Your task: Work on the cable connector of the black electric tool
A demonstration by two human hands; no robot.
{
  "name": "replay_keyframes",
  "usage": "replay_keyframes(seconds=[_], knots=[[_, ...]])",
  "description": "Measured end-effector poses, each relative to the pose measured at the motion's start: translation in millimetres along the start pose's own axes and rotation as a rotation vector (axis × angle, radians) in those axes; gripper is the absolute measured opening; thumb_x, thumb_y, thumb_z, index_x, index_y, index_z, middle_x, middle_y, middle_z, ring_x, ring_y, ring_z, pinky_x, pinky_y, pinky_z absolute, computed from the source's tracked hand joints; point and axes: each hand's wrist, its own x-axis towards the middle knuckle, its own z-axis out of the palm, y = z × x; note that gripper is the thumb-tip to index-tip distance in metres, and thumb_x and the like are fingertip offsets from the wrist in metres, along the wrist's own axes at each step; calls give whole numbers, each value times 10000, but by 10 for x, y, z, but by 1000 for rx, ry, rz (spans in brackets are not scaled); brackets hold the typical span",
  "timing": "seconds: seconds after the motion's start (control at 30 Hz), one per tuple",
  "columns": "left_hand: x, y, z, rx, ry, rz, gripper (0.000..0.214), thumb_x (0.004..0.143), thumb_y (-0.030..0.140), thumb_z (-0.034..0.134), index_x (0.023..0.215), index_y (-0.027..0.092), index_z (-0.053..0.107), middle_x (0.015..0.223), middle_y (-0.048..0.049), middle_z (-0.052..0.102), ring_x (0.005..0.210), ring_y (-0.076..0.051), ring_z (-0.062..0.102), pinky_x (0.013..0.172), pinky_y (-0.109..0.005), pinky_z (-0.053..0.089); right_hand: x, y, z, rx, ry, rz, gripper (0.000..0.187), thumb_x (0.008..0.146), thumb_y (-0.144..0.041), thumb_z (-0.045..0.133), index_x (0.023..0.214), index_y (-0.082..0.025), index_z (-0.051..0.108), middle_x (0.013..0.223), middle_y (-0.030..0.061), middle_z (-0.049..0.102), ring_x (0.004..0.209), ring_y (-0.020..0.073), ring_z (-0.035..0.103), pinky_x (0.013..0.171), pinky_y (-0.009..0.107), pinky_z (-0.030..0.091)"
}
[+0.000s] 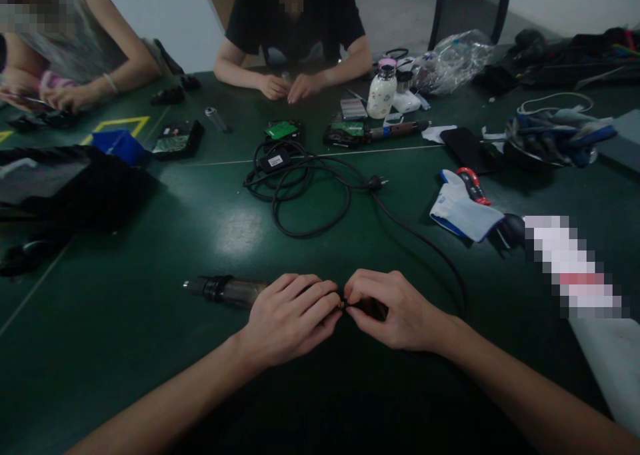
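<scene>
On the green table lies an electric screwdriver (227, 290) with a dark, brownish body, its bit pointing left. My left hand (295, 318) is closed over the rear of that body, hiding much of it. My right hand (397, 308) pinches close against the left fingertips. A small dark piece with a metallic glint (343, 305) shows between the two hands; what exactly the right fingers hold is too dark to make out. A black cable (440, 248) runs from a coil down behind my right wrist.
Ahead lie a plug (377, 182) and a small black box with a label (276, 160) on the coil. Circuit-board units (177, 138), a bottle (383, 92), a glove (463, 208) and red-handled pliers (473, 185) lie around. Two people sit across the table (225, 235).
</scene>
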Motion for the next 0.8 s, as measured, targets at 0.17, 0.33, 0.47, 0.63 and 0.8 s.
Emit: replay_keyframes(seconds=[0.17,0.33,0.47,0.63,0.8], knots=[[2,-1,-3,-1,-10,13,243,964,280,687,1197,213,674,1236,-6,753,1065,-214,693,876,-376,500,2,-5,-1,0,-7,10,44,971,-161,618,957,-188,587,976,41,633,705,120,548,613,235,448],[8,2,1,3,11,3,206,971,269,694,1164,201,677,1197,-14,765,1052,-200,697,881,-362,503,5,-7,-4,-1,9,-8,64,958,-137,624,952,-194,594,963,37,646,697,118,552,609,227,446],[5,6,-1,-17,-3,-4,251,962,281,682,1203,212,675,1231,-14,756,1068,-211,697,880,-375,508,8,-8,-7,-1,14,-14,60,955,-141,626,956,-194,597,965,37,649,696,121,550,618,236,456],[6,3,-5,-2,4,-5,227,961,271,686,1178,204,680,1199,-20,763,1061,-201,705,883,-364,517,5,-8,-2,-2,7,-4,57,960,-145,621,948,-195,597,968,37,646,701,121,551,617,235,458],[11,9,-14,-23,-6,-17,264,959,301,678,1208,211,678,1234,-26,756,1080,-212,702,883,-369,514,5,-8,2,0,14,-8,58,954,-147,626,957,-195,593,974,38,649,703,122,554,618,236,461]])
